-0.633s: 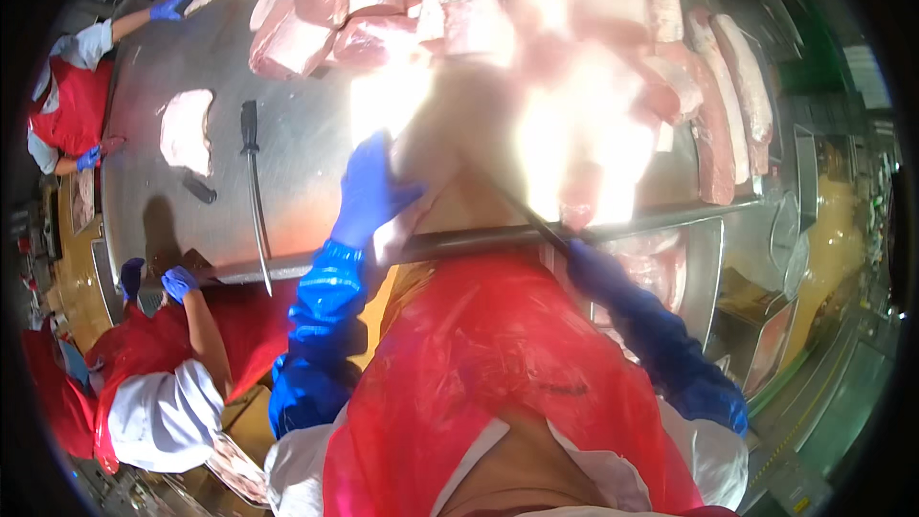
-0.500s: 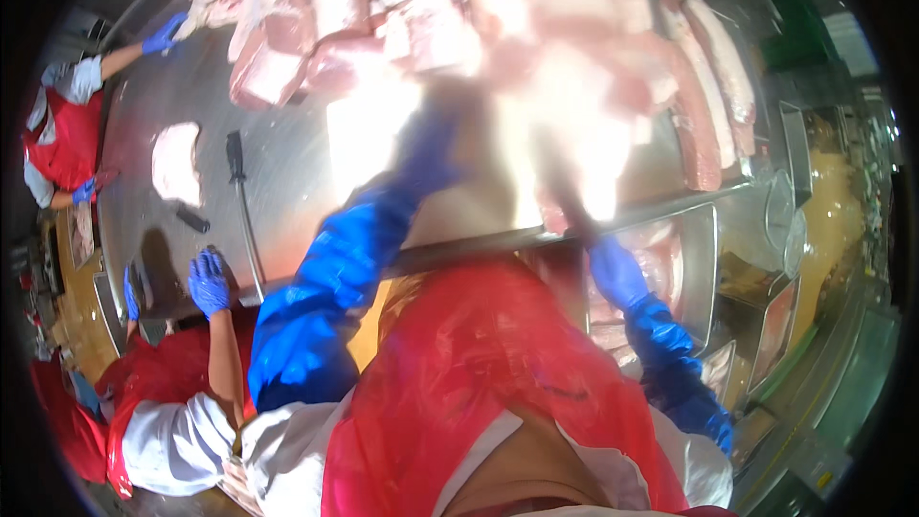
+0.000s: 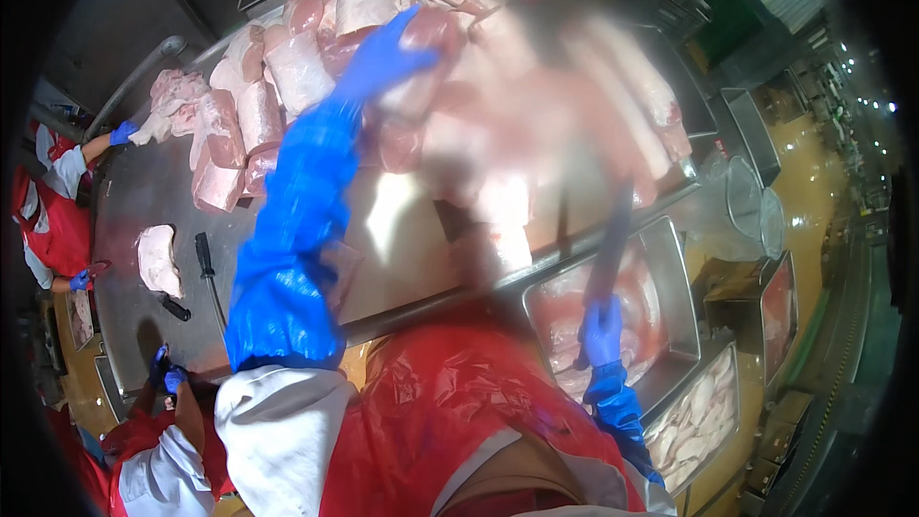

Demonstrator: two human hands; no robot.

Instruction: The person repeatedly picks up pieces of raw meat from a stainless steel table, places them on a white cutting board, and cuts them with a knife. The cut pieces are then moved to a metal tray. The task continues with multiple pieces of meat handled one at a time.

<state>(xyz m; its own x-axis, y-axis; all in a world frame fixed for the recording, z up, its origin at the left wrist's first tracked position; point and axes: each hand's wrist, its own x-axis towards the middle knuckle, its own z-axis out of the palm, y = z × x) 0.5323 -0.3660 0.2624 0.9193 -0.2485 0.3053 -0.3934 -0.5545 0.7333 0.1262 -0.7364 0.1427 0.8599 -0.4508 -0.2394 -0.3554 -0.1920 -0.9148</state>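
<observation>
My left hand [image 3: 388, 59], in a blue glove, reaches far over the table with its fingers spread. It lies on or just above a chunk of pink meat [image 3: 421, 86] in the pile; contact is hard to judge. Down at the table's near edge, my gloved right hand [image 3: 601, 333] is closed round the handle of a knife. The knife's blade [image 3: 611, 244] points away from me, above the rim of a metal tub. Blur and glare hide the pieces of meat in the middle and right of the pile.
A metal tub [image 3: 682, 316] with meat stands below the table edge, beside a bin of pale strips [image 3: 697, 416]. On the table [image 3: 124, 182] at left lie a sharpening steel [image 3: 207, 263], a black-handled knife [image 3: 175, 308] and a pale meat piece [image 3: 159, 260]. Co-workers' hands [image 3: 175, 378] are nearby.
My left hand has moved forward from the near table surface to the meat pile. The knife has come into clearer sight. A co-worker's hands have drawn together at left. The view has shifted.
</observation>
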